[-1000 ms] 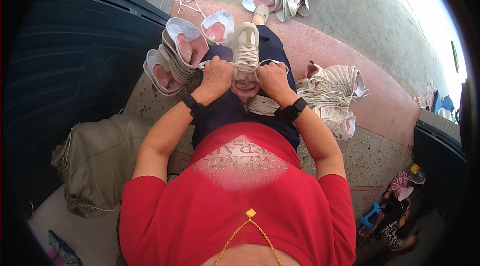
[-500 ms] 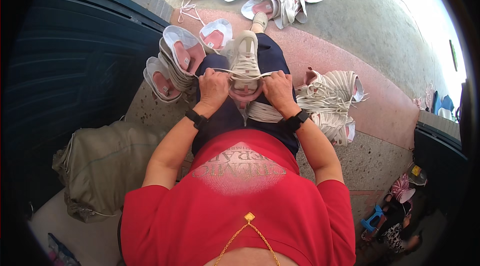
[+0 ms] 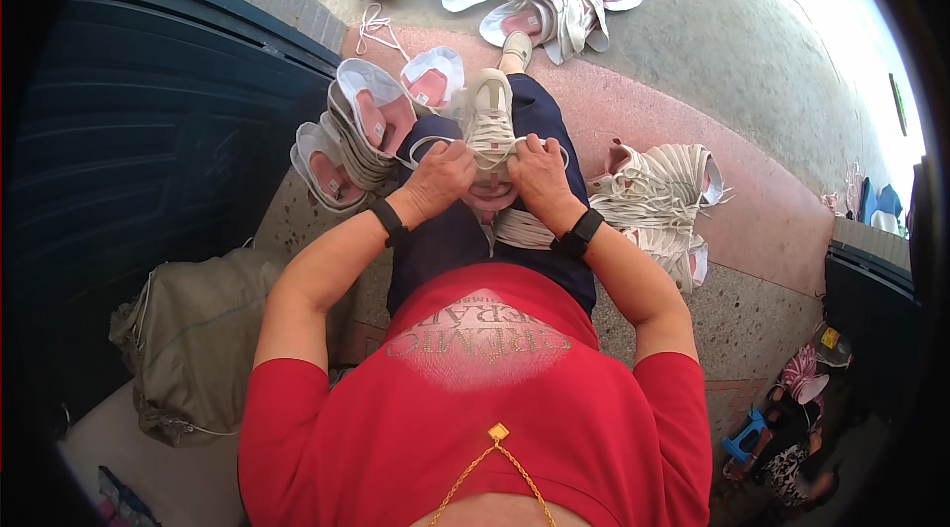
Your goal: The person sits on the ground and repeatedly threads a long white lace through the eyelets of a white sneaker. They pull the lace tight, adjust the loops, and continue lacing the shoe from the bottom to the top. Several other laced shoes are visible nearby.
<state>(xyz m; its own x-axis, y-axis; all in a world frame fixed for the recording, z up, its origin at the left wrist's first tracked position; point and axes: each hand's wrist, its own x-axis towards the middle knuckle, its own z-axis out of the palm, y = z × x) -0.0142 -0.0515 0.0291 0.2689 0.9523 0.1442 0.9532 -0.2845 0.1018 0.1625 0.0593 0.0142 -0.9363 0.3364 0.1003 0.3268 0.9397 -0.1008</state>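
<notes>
A cream shoe upper (image 3: 491, 101) with a pink lining rests on my lap, its toe end pointing away from me. White shoelace (image 3: 420, 142) runs across its lacing and curves out in a loop on either side. My left hand (image 3: 442, 179) is closed on the lace at the left edge of the upper. At the right edge, my right hand (image 3: 540, 177) pinches the lace too. Both hands are close together over the opening, which they partly hide; the fingertips are hard to make out.
Nested shoe uppers (image 3: 366, 121) stand left of my legs, and a laced pile (image 3: 663, 195) lies to the right. More uppers (image 3: 554, 7) are on the ground ahead. A stuffed sack (image 3: 203, 339) sits at lower left, beside a dark blue door (image 3: 168, 101).
Both hands have moved inward toward each other over the upper. The lace, drawn straight out sideways before, now bends into slack loops at both sides.
</notes>
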